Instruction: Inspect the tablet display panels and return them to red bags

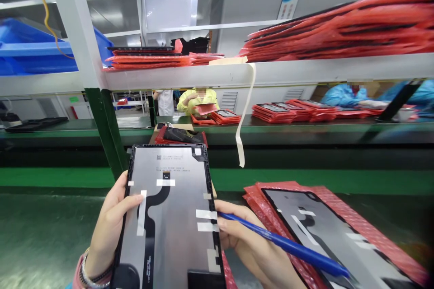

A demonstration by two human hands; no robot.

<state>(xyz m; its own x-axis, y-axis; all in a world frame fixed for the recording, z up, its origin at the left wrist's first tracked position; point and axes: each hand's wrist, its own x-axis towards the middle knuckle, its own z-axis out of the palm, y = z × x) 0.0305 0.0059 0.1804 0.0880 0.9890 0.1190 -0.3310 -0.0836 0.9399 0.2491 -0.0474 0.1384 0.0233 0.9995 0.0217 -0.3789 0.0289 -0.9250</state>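
Observation:
A tablet screen panel (183, 207) with a silver back, black frame and white tape strips is held up in front of me, tilted toward the camera. My left hand (110, 219) grips its left edge, thumb lying on the back near a long white strip. At the right edge, my right hand (247, 239) pinches a blue pen-like tool (281, 241); its tip end meets the panel's side near two tape strips. A second similar panel (325, 230) lies to the right on red bubble-wrap bags (271, 189). Some of the right hand's fingers are hidden behind the panel.
A white shelf (176, 77) crosses above, loaded with stacked red bags (339, 31) and a blue bin (37, 49). A tape strip (246, 117) dangles from it. A green post (105, 131) stands left. Co-workers (200, 99) sit beyond, beside more red-bagged panels (298, 110).

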